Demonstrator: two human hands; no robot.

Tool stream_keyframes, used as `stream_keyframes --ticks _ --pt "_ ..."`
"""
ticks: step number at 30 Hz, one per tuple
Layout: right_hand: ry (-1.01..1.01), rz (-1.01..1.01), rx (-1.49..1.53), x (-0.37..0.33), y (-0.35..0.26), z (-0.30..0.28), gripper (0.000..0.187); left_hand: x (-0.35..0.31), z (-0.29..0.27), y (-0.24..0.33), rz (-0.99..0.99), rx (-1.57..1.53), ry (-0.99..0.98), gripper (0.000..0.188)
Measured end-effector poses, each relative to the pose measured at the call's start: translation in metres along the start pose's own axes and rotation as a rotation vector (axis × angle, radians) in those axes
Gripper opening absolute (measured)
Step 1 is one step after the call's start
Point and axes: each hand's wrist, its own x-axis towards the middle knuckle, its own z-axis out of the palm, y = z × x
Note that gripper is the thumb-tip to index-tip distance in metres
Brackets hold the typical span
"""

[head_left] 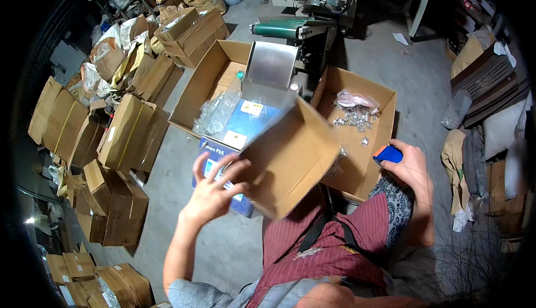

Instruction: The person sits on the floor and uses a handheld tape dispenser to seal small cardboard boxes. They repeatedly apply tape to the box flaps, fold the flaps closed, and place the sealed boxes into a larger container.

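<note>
An open cardboard box (293,154), tilted and smeared by motion, is in front of me above my lap. My left hand (218,188) has its fingers spread beside the box's left edge; whether the fingertips touch it I cannot tell. My right hand (410,168) is closed round a small blue object with an orange edge (389,154), its kind unclear. That hand is beside the right rim of a larger cardboard box (357,177), which holds small shiny pieces (357,119) and a pinkish plastic bag (357,99). Behind the tilted box stands a blue machine (254,119) with a metal plate (272,62).
Another open carton (190,93) with clear plastic bags (215,112) stands left of the machine. A green conveyor (285,27) is beyond it. Closed cartons (127,132) crowd the left side. Dark slatted panels (488,82) lean at the right.
</note>
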Motion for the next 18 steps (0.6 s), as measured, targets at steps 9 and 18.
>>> stream_keyframes --ticks 9,18 --pt "0.214 -0.146 0.339 -0.003 -0.009 0.008 0.062 -0.021 0.044 -0.052 -0.411 -0.465 0.104 0.039" --pt "-0.074 -0.348 1.080 -0.025 -0.060 -0.023 0.066 0.043 0.028 -0.006 -0.389 -0.392 0.425 0.035"
